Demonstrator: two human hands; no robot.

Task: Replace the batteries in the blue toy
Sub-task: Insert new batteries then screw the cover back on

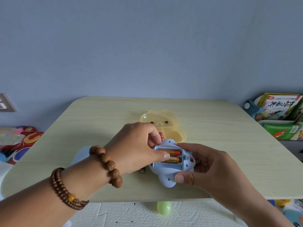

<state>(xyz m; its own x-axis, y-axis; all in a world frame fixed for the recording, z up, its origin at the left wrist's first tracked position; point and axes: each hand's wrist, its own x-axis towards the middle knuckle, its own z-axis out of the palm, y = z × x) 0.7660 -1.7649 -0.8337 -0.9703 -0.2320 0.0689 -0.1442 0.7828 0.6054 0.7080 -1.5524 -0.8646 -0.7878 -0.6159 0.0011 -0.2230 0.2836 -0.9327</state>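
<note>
While the left hand (139, 149) curls over the open battery bay, its thumb tip presses on the orange batteries (170, 155) seated there, and its bent fingers pinch a red battery (161, 136) above the bay. The right hand (211, 167) cups the blue toy (170, 176) from the right, thumb on the lower rim, fingers wrapped behind. The toy sits lower centre of the frame, underside up, just above the table (98, 122). Seated cells run left to right across the frame; the red one stands nearly upright. The shell looks light, rigid and smooth, best held by its rim; cells are likely slippery, gripped at mid-barrel. A dark battery (142, 170) lies below the left hand; a yellow bear case (173, 118) sits behind.
</note>
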